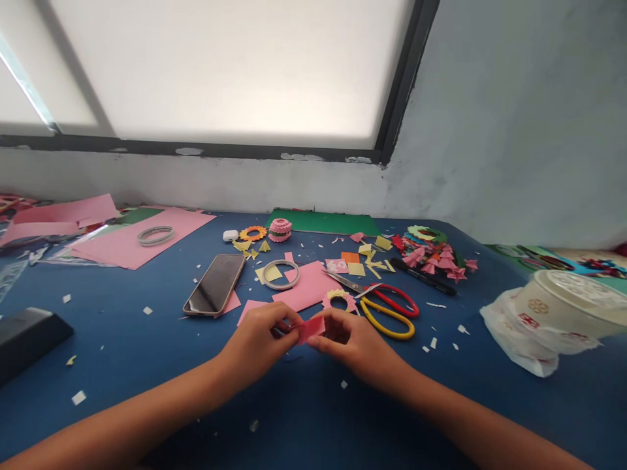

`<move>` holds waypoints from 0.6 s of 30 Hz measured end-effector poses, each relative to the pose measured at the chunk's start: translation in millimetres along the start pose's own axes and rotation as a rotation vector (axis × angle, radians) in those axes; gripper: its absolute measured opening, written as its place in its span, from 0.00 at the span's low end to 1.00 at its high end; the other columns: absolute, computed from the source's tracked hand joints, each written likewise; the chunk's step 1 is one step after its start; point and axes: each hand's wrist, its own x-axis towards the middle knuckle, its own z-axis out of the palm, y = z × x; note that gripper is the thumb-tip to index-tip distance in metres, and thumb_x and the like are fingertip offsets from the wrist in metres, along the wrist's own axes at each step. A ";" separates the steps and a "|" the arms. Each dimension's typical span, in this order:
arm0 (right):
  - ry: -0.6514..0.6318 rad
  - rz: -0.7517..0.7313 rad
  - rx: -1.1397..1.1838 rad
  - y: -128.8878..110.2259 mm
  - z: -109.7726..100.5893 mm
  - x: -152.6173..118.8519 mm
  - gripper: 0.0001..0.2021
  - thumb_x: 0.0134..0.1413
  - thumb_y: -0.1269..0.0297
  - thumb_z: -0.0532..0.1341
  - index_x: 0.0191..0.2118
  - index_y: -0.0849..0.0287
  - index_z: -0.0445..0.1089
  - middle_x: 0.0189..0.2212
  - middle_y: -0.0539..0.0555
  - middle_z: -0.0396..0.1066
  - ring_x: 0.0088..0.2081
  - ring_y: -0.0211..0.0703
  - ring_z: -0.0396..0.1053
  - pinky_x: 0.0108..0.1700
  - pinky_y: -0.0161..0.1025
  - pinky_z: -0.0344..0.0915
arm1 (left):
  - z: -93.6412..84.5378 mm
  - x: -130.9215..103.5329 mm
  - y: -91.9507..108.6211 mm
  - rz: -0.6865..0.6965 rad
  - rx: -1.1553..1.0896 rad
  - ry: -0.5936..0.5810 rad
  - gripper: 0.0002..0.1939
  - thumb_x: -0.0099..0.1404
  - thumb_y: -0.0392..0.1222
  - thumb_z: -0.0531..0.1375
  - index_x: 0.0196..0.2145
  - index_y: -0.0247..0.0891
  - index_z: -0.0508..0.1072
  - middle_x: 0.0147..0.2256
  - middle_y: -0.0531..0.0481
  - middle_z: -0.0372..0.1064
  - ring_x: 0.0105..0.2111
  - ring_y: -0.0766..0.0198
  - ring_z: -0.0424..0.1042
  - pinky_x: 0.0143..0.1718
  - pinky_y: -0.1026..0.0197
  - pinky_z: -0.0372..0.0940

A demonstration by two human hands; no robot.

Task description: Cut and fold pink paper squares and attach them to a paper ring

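A small folded pink paper (310,329) is pinched between my left hand (268,336) and my right hand (350,343), just above the blue table. Both hands have their fingers closed on its two ends. Right behind them lie a larger pink sheet (308,287), a roll of tape (281,275) and a pink and yellow paper ring (339,301). Scissors (392,312) with one red and one yellow handle rest beside my right hand, blades pointing away to the left. A phone (215,285) lies beyond my left hand.
Folded pink pieces (443,259) and a black marker (424,277) lie at the right, near a bagged tub (539,320). Pink sheets (142,238) with another tape roll (155,235) are at the left, a black object (29,339) nearer. A green sheet (323,222) lies by the wall.
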 end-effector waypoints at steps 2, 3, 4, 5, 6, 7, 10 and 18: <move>0.004 -0.019 0.026 -1.0 1.4 -0.1 0.12 0.53 0.56 0.58 0.34 0.61 0.68 0.26 0.49 0.67 0.28 0.36 0.62 0.30 0.33 0.58 | 1.7 -1.1 2.6 -0.081 -0.088 -0.040 0.03 0.59 0.37 0.58 0.30 0.36 0.68 0.26 0.54 0.69 0.23 0.69 0.68 0.24 0.68 0.62; 0.009 -0.026 0.015 -1.0 1.6 -0.2 0.11 0.54 0.57 0.56 0.32 0.61 0.67 0.25 0.49 0.66 0.28 0.36 0.62 0.30 0.33 0.58 | 2.4 -1.7 3.7 -0.103 -0.115 -0.054 0.04 0.60 0.39 0.57 0.30 0.36 0.66 0.26 0.54 0.68 0.23 0.69 0.68 0.23 0.68 0.61; 0.016 -0.029 -0.009 -0.9 1.5 -0.3 0.11 0.55 0.59 0.55 0.30 0.61 0.67 0.24 0.49 0.65 0.28 0.36 0.62 0.30 0.33 0.57 | 2.8 -2.0 4.5 -0.111 -0.124 -0.066 0.06 0.61 0.42 0.56 0.30 0.36 0.65 0.26 0.55 0.67 0.22 0.69 0.66 0.23 0.68 0.60; 0.021 -0.031 -0.041 -0.7 1.2 -0.4 0.11 0.56 0.60 0.53 0.29 0.61 0.66 0.23 0.48 0.65 0.27 0.35 0.61 0.30 0.33 0.56 | 2.9 -2.3 5.2 -0.111 -0.116 -0.074 0.08 0.62 0.44 0.55 0.29 0.36 0.64 0.24 0.55 0.65 0.22 0.69 0.65 0.23 0.68 0.59; 0.025 -0.032 -0.081 -0.4 0.9 -0.4 0.12 0.56 0.61 0.52 0.27 0.61 0.65 0.23 0.48 0.63 0.26 0.35 0.60 0.29 0.33 0.55 | 2.5 -2.3 5.7 -0.110 -0.093 -0.080 0.11 0.62 0.46 0.54 0.28 0.36 0.64 0.23 0.56 0.64 0.22 0.69 0.64 0.22 0.68 0.58; 0.025 -0.031 -0.123 -0.2 0.6 -0.4 0.12 0.56 0.62 0.51 0.25 0.60 0.63 0.22 0.47 0.62 0.25 0.35 0.58 0.28 0.32 0.54 | 1.9 -2.2 6.0 -0.113 -0.055 -0.085 0.13 0.63 0.47 0.53 0.26 0.36 0.64 0.22 0.56 0.63 0.21 0.69 0.63 0.22 0.68 0.57; 0.008 -0.014 -0.278 -0.1 1.2 -0.9 0.12 0.55 0.65 0.50 0.22 0.59 0.58 0.19 0.45 0.58 0.23 0.33 0.55 0.26 0.32 0.50 | -0.4 -2.0 5.9 -0.135 0.138 -0.133 0.16 0.64 0.49 0.52 0.23 0.36 0.66 0.20 0.55 0.63 0.22 0.67 0.62 0.23 0.66 0.53; -0.021 0.032 -0.914 -2.3 11.3 -8.6 0.10 0.54 0.65 0.52 0.24 0.59 0.61 0.23 0.50 0.68 0.24 0.37 0.62 0.24 0.36 0.40 | 7.2 -4.5 2.9 -0.125 0.524 -0.231 0.10 0.59 0.45 0.58 0.24 0.38 0.70 0.25 0.54 0.70 0.26 0.63 0.68 0.24 0.65 0.51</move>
